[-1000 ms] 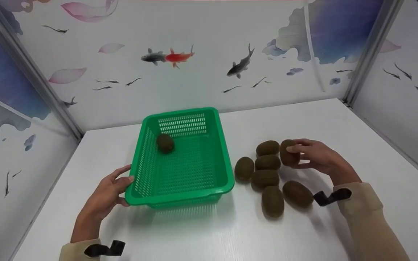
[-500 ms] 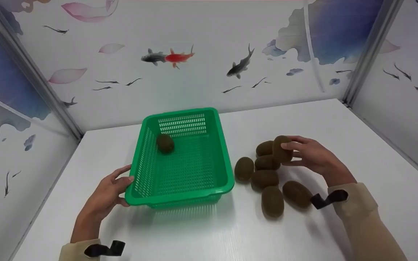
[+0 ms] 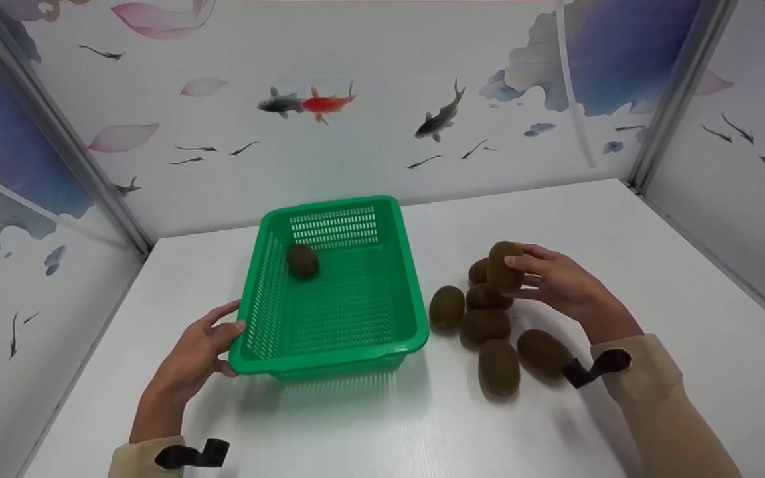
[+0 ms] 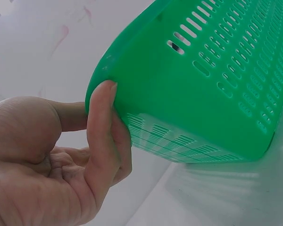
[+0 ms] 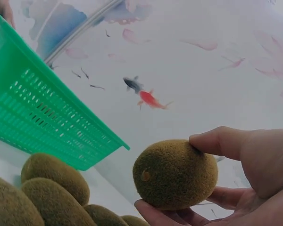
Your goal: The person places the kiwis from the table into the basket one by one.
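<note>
My right hand (image 3: 562, 282) pinches a brown fuzzy kiwi (image 3: 505, 267) between thumb and fingers. In the right wrist view that kiwi (image 5: 174, 174) is held up above the others. Below and around it on the table lie several more kiwis (image 3: 485, 328), partly hidden by the held one at the back. My left hand (image 3: 193, 352) grips the near left corner of a green plastic basket (image 3: 419, 318). In the left wrist view the fingers (image 4: 101, 122) curl at the basket's rim (image 4: 96, 80). One kiwi (image 3: 302, 261) sits inside the basket, toward the far left.
The white table (image 3: 356, 431) is bounded by printed panels with fish and petals (image 3: 382, 113) at the back and both sides. Between basket and right hand stands the kiwi group, with one kiwi (image 3: 447, 309) close to the basket's right side.
My right hand has raised the kiwi and shifted it left, from beside the group to over the rear kiwis. My left hand and the basket have stayed in place.
</note>
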The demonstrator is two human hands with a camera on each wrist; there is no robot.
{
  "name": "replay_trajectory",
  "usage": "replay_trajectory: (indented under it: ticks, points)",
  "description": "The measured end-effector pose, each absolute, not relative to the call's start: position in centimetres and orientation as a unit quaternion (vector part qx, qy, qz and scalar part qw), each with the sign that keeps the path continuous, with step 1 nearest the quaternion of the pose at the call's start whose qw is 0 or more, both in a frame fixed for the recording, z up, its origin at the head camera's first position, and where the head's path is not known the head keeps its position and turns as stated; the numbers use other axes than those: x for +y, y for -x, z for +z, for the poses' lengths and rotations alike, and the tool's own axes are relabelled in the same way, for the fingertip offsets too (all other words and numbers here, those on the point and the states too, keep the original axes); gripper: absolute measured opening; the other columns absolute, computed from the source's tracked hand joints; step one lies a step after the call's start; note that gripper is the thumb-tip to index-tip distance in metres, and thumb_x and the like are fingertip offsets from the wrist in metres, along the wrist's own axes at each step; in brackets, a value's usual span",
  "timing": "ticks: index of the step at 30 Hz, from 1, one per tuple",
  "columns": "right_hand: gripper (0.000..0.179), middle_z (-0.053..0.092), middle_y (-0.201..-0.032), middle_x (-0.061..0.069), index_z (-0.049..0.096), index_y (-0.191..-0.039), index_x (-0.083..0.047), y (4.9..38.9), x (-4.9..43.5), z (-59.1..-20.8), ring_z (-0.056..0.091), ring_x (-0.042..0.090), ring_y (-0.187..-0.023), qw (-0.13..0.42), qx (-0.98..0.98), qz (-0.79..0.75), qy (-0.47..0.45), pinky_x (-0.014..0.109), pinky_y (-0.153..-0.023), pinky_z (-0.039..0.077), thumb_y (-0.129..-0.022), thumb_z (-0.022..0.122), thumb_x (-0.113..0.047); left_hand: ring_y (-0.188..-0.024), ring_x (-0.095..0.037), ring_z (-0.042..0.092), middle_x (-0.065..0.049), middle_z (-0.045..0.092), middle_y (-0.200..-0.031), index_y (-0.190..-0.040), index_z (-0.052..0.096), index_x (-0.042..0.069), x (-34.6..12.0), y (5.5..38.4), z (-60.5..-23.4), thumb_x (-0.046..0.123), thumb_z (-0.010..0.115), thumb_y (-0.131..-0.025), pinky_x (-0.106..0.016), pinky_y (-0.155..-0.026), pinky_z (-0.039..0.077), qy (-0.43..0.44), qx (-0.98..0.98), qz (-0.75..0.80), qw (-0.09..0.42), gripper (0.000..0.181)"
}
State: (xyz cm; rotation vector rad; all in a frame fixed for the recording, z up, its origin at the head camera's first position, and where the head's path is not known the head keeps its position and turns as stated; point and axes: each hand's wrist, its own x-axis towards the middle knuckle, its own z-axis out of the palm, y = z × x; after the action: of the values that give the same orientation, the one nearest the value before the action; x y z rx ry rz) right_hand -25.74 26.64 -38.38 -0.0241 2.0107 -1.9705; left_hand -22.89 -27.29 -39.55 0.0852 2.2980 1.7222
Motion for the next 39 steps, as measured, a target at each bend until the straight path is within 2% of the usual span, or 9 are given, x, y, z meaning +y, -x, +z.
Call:
replay_trajectory:
  ticks: [3, 9, 12, 15, 21, 28, 32, 35, 39]
  points:
    - [0.069, 0.048, -0.138, 0.002, 0.027, -0.155, -0.003, 25.6, 26.2, -38.2, 0.054, 0.018, -0.127, 0.164, 0.703, -0.692, 0.006, 0.025, -0.099, 0.051, -0.102, 0.059, -0.033, -0.093, -0.016, 0.071, -0.011, 0.068, -0.114, -0.158, 0.022, 0.008, -27.4, 22.9, -39.6, 0.026, 0.051, -0.106, -0.027, -0.06, 0.058, -0.032, 0.793, 0.594, 0.135, 0.063]
    - [0.056, 0.06, -0.116, -0.004, 0.039, -0.141, 0.001, 25.5, 25.4, -37.9, 0.063, 0.01, -0.111, 0.157, 0.702, -0.694, 0.01, 0.027, -0.097, 0.053, -0.102, 0.059, -0.033, -0.092, -0.015, 0.071, -0.009, 0.069, -0.111, -0.158, 0.022, 0.008, -27.5, 22.9, -40.0, 0.026, 0.052, -0.105, -0.028, -0.059, 0.058, -0.032, 0.791, 0.596, 0.136, 0.063]
    - [0.053, 0.061, -0.114, -0.004, 0.04, -0.139, 0.002, 25.6, 25.0, -37.7, 0.064, 0.01, -0.109, 0.16, 0.695, -0.701, 0.012, 0.028, -0.096, 0.054, -0.102, 0.059, -0.031, -0.092, -0.015, 0.071, -0.008, 0.069, -0.111, -0.158, 0.023, 0.008, -27.6, 22.8, -40.0, 0.027, 0.052, -0.105, -0.028, -0.059, 0.058, -0.031, 0.791, 0.596, 0.136, 0.063]
    - [0.054, 0.06, -0.116, -0.001, 0.04, -0.14, 0.002, 25.7, 24.5, -37.5, 0.064, 0.012, -0.109, 0.161, 0.691, -0.705, 0.012, 0.029, -0.096, 0.054, -0.102, 0.059, -0.03, -0.092, -0.015, 0.071, -0.009, 0.069, -0.112, -0.158, 0.023, 0.007, -27.7, 22.8, -40.0, 0.027, 0.052, -0.105, -0.027, -0.059, 0.058, -0.032, 0.79, 0.597, 0.134, 0.063]
    - [0.067, 0.055, -0.126, 0.004, 0.03, -0.15, 0.005, 25.9, 23.4, -37.5, 0.062, 0.01, -0.111, 0.163, 0.705, -0.69, 0.008, 0.026, -0.096, 0.054, -0.101, 0.059, -0.031, -0.094, -0.016, 0.07, -0.012, 0.067, -0.117, -0.158, 0.022, 0.007, -27.5, 22.9, -39.8, 0.026, 0.052, -0.105, -0.027, -0.06, 0.058, -0.031, 0.793, 0.594, 0.132, 0.063]
    - [0.072, 0.047, -0.144, 0.018, 0.023, -0.155, 0.004, 26.2, 21.8, -36.9, 0.061, 0.015, -0.117, 0.171, 0.713, -0.68, 0.0, 0.027, -0.099, 0.053, -0.101, 0.059, -0.029, -0.093, -0.016, 0.07, -0.012, 0.067, -0.119, -0.158, 0.023, 0.008, -27.3, 23.0, -39.8, 0.027, 0.052, -0.105, -0.028, -0.06, 0.057, -0.023, 0.793, 0.594, 0.133, 0.063]
    - [0.073, 0.046, -0.144, 0.019, 0.024, -0.155, 0.003, 26.6, 21.1, -35.9, 0.061, 0.019, -0.117, 0.171, 0.719, -0.674, 0.005, 0.035, -0.106, 0.05, -0.1, 0.06, -0.029, -0.093, -0.016, 0.07, -0.013, 0.066, -0.123, -0.158, 0.022, 0.008, -27.2, 23.1, -39.8, 0.026, 0.051, -0.105, -0.028, -0.06, 0.057, -0.022, 0.793, 0.594, 0.133, 0.063]
    - [0.073, 0.047, -0.143, 0.018, 0.023, -0.155, 0.002, 26.9, 20.8, -35.0, 0.061, 0.021, -0.117, 0.171, 0.718, -0.674, 0.017, 0.042, -0.112, 0.044, -0.1, 0.06, -0.03, -0.092, -0.016, 0.07, -0.012, 0.067, -0.12, -0.158, 0.022, 0.008, -27.2, 23.0, -39.7, 0.026, 0.051, -0.105, -0.027, -0.06, 0.057, -0.023, 0.793, 0.594, 0.133, 0.063]
    - [0.071, 0.045, -0.144, 0.016, 0.023, -0.156, 0.001, 27.4, 20.4, -33.9, 0.057, 0.025, -0.126, 0.179, 0.699, -0.692, 0.027, 0.045, -0.116, 0.04, -0.101, 0.059, -0.027, -0.092, -0.015, 0.071, -0.011, 0.068, -0.117, -0.158, 0.023, 0.008, -27.2, 23.0, -39.6, 0.026, 0.052, -0.105, -0.027, -0.059, 0.057, -0.029, 0.793, 0.594, 0.133, 0.063]
